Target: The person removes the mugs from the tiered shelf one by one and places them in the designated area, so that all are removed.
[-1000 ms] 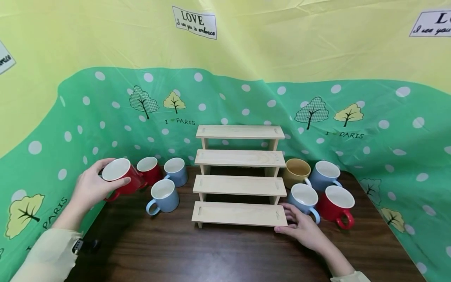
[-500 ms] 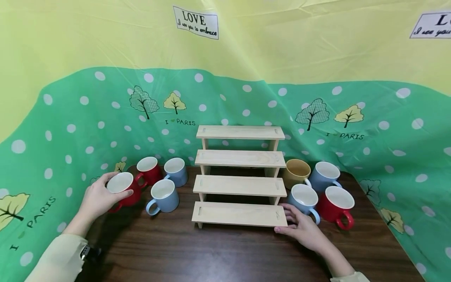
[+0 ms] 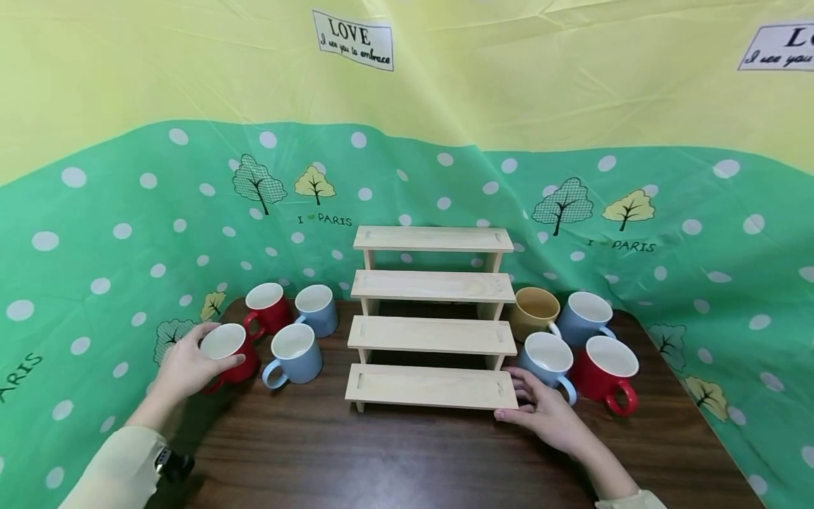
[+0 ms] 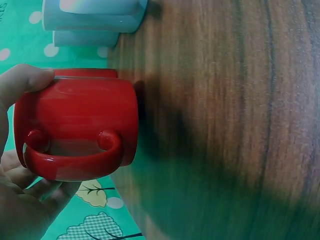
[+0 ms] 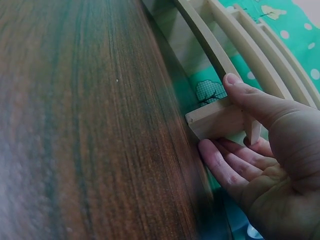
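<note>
My left hand [image 3: 186,369] grips a red mug [image 3: 248,362] with a white inside, thumb on one side near the rim and fingers on the other. In the left wrist view the red mug [image 4: 82,112] has its handle toward the camera and its base close to the tabletop. At the centre stands a pale wooden four-step riser [image 3: 432,387]. My right hand [image 3: 548,411] holds the right end of its lowest step, thumb at the front edge. The right wrist view has the fingers beside the riser's end support [image 5: 215,120].
A second red mug [image 3: 270,314] and two blue mugs [image 3: 299,359] stand left of the riser. On the right are a mustard mug [image 3: 533,318], two blue mugs [image 3: 547,357] and a red mug [image 3: 600,371]. A green and yellow cloth [image 3: 432,170] hangs behind the brown wooden table [image 3: 381,459].
My left hand has brought the red mug down and slightly right, to in front of the other red mug. The right hand has stayed at the riser's lowest step.
</note>
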